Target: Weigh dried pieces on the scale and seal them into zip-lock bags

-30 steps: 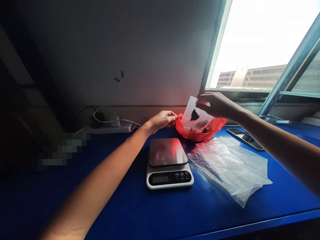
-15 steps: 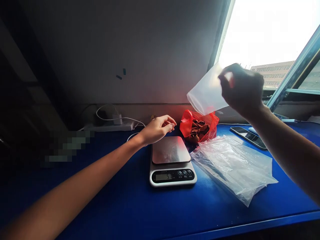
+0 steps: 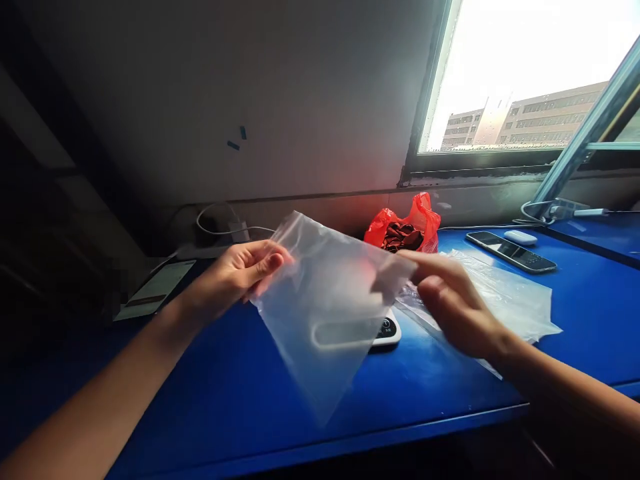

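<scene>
The left hand (image 3: 255,267) pinches one side of a translucent bag (image 3: 330,287), which hangs between the hands above the tabletop (image 3: 210,400), lowest corner toward the person, partly screening a scale (image 3: 393,339); its long axis is unclear. The right hand (image 3: 450,300) is at the opposite side, fingers showing through the film; blur hides whether they grip. The red bag (image 3: 429,217) of dark pieces (image 3: 403,238) stands beyond, nearer the right hand.
</scene>
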Motion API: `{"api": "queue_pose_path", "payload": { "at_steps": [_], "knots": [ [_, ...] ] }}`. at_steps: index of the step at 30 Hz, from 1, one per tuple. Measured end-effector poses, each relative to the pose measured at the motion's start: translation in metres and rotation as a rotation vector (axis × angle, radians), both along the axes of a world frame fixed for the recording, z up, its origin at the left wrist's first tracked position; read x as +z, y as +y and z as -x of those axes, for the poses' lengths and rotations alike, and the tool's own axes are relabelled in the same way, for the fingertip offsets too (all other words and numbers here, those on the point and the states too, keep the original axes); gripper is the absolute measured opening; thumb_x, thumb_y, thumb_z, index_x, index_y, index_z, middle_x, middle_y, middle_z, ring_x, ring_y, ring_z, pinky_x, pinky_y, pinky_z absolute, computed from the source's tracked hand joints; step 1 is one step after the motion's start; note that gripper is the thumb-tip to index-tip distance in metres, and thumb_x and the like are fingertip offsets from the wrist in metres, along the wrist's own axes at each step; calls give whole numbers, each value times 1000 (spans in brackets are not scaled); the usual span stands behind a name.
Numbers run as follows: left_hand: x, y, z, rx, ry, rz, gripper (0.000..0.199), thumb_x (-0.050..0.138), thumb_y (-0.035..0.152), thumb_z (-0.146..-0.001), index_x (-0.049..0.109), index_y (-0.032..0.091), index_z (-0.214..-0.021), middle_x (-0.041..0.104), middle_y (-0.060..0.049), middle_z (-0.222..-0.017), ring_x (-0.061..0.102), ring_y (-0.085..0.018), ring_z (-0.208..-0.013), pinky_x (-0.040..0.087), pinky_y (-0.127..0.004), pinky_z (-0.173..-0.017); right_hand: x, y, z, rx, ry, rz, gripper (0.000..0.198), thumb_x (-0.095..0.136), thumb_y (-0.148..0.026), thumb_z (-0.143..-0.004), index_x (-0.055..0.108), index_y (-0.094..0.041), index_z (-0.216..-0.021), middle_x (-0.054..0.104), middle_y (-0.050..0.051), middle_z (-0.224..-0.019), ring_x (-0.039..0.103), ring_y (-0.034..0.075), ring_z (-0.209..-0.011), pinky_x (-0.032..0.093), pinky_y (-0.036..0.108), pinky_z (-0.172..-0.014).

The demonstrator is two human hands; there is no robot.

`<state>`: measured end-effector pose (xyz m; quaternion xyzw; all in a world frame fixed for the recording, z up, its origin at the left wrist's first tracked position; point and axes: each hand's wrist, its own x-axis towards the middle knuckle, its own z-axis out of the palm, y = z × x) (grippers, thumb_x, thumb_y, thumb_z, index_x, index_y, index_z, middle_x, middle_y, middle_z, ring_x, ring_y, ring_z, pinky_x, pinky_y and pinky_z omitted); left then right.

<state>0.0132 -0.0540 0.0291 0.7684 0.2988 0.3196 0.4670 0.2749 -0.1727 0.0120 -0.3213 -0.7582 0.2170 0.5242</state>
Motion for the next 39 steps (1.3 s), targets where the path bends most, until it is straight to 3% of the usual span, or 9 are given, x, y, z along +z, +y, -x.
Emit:
{"api": "queue_pose_path", "payload": {
  "at_steps": [3, 5, 9, 13, 23, 29, 32, 39],
  "knots": [
    [-1, -18, -12, -153, 140, 69, 40, 56, 55, -89, 63, 16, -86, 41, 6, -53, 32, -5, -42, 24, -17, -38, 4, -7, -2, -155, 139, 71, 40, 43, -50, -96, 59, -19, -77, 53, 0, -67, 49, 10, -61, 40, 24, -56],
    [-6, -33, -25, -232, 205, 76, 41, 52, 54, -91, 62, 14, -86, 48, 3, -62, 39, -7, -49, 28, -18, -43, -2, -5, 3, -227, 82, 167, 36, 49, -48, -94, 55, -18, -74, 48, -2, -64, 44, 9, -58, 35, 23, -52],
    [-16, -49, -40, -291, 344, -55, 36, 48, 47, -94, 62, 14, -86, 47, 2, -67, 39, -9, -58, 31, -20, -52, -21, 9, 13, -213, -96, 379, 30, 56, -44, -87, 51, -18, -74, 43, -4, -62, 37, 8, -56, 27, 22, -48],
    [-18, -46, -38, -286, 412, -107, 38, 45, 47, -95, 63, 15, -86, 49, 2, -68, 40, -10, -61, 31, -22, -55, -22, 13, 9, -144, -95, 505, 29, 51, -37, -86, 46, -18, -65, 42, -4, -59, 39, 8, -55, 28, 22, -49],
    [-10, -48, -36, -347, 426, -151, 30, 46, 35, -93, 64, 14, -83, 45, 3, -62, 37, -9, -55, 28, -21, -51, -21, 8, 9, -128, -102, 382, 19, 49, -24, -78, 51, -17, -60, 44, -2, -56, 37, 8, -53, 26, 22, -47],
    [-3, -38, -29, -162, 356, -150, 23, 50, 31, -88, 62, 15, -79, 51, 3, -61, 44, -9, -54, 34, -19, -51, -17, 14, 3, -322, 30, 270, 15, 49, -19, -69, 50, -17, -54, 42, -3, -51, 37, 8, -50, 27, 22, -46],
    [-3, -29, -25, -107, 310, -126, 22, 51, 30, -85, 58, 15, -70, 52, 3, -60, 47, -9, -54, 37, -20, -52, -13, 15, -2, -334, 65, 265, 16, 50, -20, -68, 51, -18, -53, 42, -4, -48, 36, 8, -47, 26, 23, -45],
    [-7, -29, -25, -191, 402, -95, 22, 53, 29, -82, 52, 15, -65, 51, 3, -58, 45, -9, -54, 34, -21, -52, -14, 18, -8, -329, 70, 240, 19, 51, -21, -71, 51, -18, -52, 44, -3, -48, 37, 8, -48, 27, 24, -46]
  ]
}}
